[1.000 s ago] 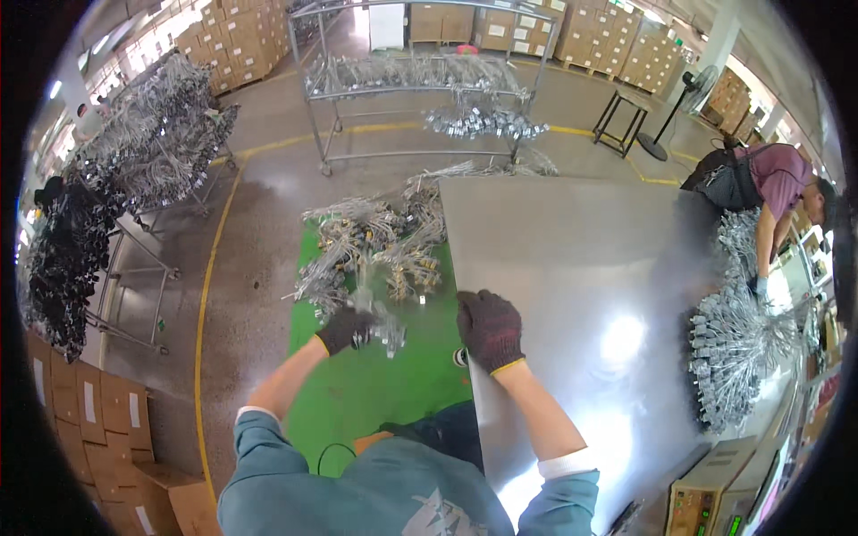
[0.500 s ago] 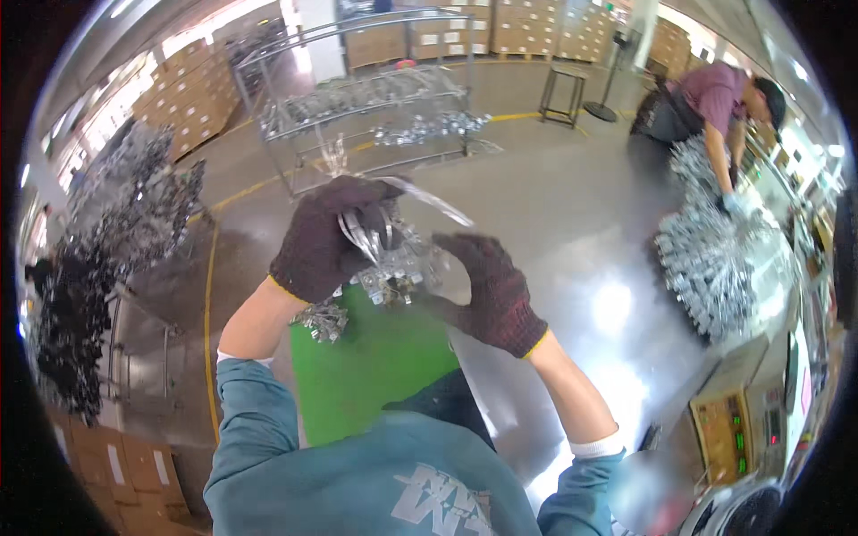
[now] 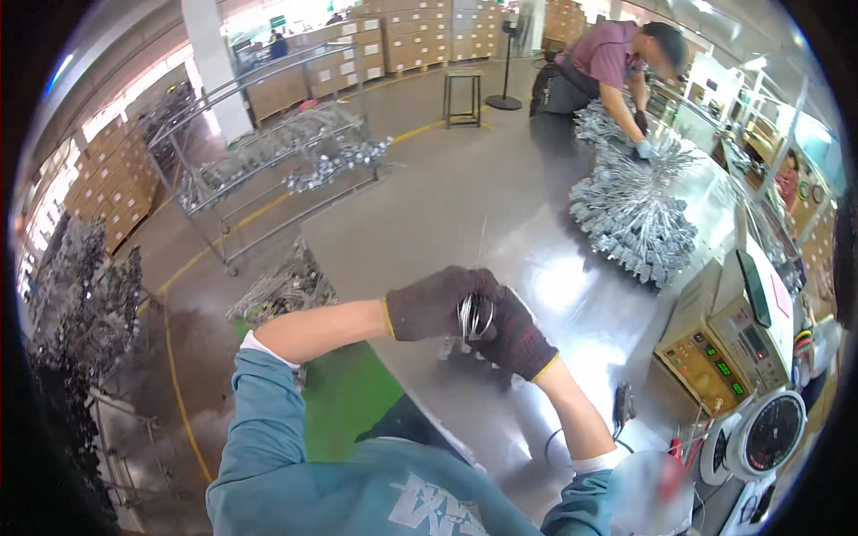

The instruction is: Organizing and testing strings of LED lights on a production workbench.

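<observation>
Both my hands wear dark gloves and meet over the near edge of a shiny steel table (image 3: pixel 465 205). My left hand (image 3: pixel 433 304) and my right hand (image 3: pixel 514 338) are both closed on a small coiled bundle of metal wire parts (image 3: pixel 475 316), held just above the tabletop. A few thin wire ends stick up from the bundle. What lies under my hands is hidden.
A big pile of silver wire parts (image 3: pixel 635 210) lies on the far right of the table, where another person (image 3: pixel 617 62) bends over it. A machine with a control panel (image 3: pixel 715 344) and a dial scale (image 3: pixel 769 433) stand at right. A wire rack cart (image 3: pixel 286 161) and a floor pile (image 3: pixel 286 290) are at left.
My hands have come down from chest height to the table with the bundle, now wound tighter between them. The view has swung right, off the green mat, toward the table.
</observation>
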